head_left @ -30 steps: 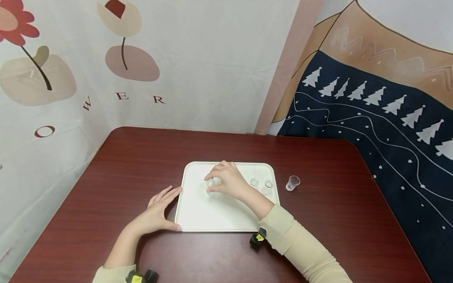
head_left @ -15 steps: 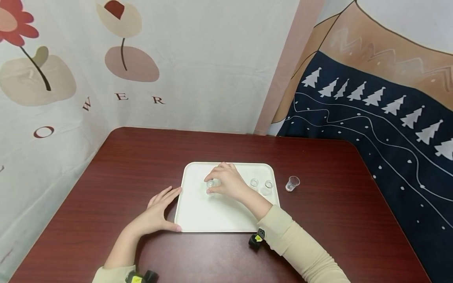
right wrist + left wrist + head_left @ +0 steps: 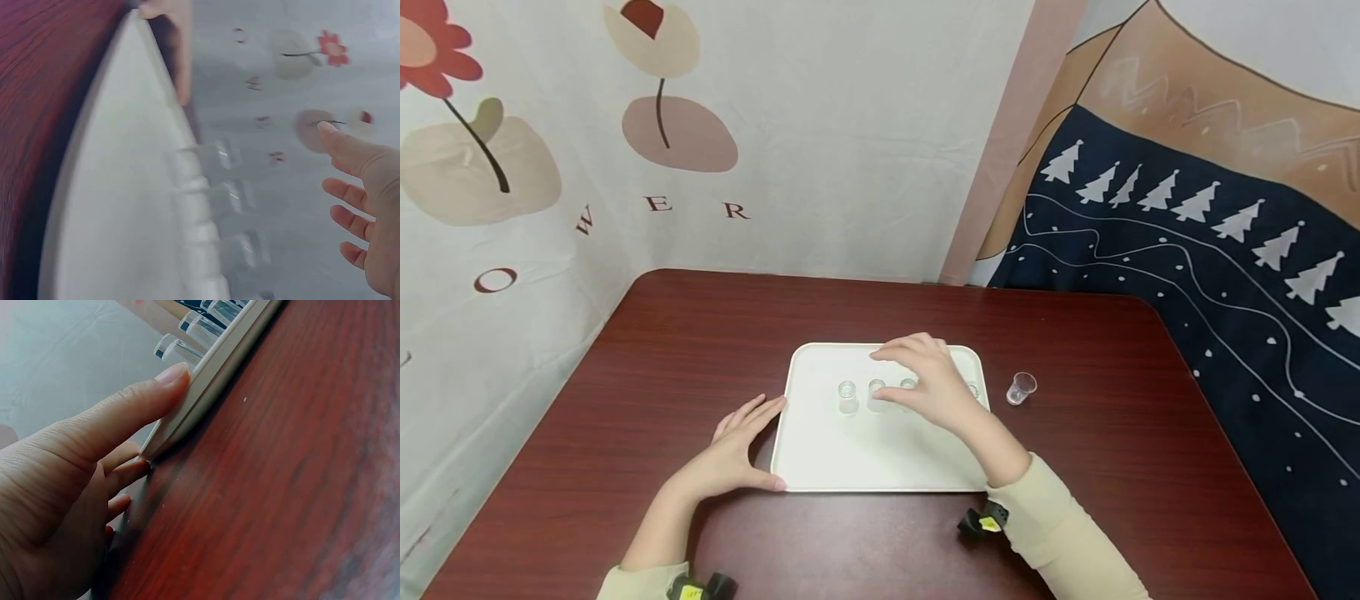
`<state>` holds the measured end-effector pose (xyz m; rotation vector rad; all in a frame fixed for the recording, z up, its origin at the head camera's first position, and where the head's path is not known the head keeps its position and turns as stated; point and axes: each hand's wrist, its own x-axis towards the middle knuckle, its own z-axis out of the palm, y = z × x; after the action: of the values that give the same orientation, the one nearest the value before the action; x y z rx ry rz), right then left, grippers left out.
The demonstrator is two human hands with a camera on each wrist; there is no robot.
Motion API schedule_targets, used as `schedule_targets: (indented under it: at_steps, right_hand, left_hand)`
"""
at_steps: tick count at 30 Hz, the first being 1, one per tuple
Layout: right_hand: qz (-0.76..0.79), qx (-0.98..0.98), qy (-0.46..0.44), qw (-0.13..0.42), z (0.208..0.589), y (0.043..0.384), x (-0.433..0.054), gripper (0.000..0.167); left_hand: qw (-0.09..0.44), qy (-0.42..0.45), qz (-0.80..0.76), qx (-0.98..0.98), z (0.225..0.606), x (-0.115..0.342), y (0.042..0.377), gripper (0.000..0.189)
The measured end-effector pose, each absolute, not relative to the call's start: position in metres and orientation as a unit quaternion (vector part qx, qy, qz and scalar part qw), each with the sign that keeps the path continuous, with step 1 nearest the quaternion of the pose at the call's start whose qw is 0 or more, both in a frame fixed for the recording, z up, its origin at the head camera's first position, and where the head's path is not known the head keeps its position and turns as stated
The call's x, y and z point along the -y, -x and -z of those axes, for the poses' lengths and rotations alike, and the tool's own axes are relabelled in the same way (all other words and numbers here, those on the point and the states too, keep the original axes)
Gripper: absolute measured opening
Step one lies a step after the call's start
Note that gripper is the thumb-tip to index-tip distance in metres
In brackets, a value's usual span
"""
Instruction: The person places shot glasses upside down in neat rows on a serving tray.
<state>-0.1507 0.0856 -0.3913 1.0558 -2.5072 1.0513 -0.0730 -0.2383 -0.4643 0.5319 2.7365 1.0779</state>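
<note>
A white tray (image 3: 880,458) lies on the table with a row of small clear cups on it. The leftmost cup (image 3: 847,400) stands in plain sight, and a second cup (image 3: 876,402) is beside it. My right hand (image 3: 931,383) hovers over the row, thumb and fingers spread apart with nothing between them, and covers part of the cups to the right. In the right wrist view its fingers (image 3: 353,222) are clear of the blurred cups. My left hand (image 3: 733,454) touches the tray's left side with its fingertips and the front left corner with its thumb (image 3: 144,403).
Right of the tray, another clear cup (image 3: 1021,388) stands on the dark red wooden table (image 3: 1112,467). A pale printed curtain (image 3: 850,167) hangs behind the table, and a dark blue cloth with white trees (image 3: 1150,242) hangs at the right.
My right hand has let go of the leftmost cup, opened its fingers and moved right over the row. The left hand has stayed at the tray's edge.
</note>
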Motion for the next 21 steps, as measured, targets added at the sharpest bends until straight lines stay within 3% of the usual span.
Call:
schedule_targets:
  at_steps: [13, 21]
  right_hand:
    - [-0.387, 0.862, -0.263, 0.194, 0.386, 0.131, -0.187, 0.057]
    - [-0.393, 0.890, -0.164, 0.166, 0.401, 0.124, -0.241, 0.071]
  left_hand:
    - [0.076, -0.175, -0.363, -0.912, 0.464, 0.239, 0.073, 0.117]
    - [0.079, -0.175, -0.363, -0.912, 0.463, 0.239, 0.072, 0.117]
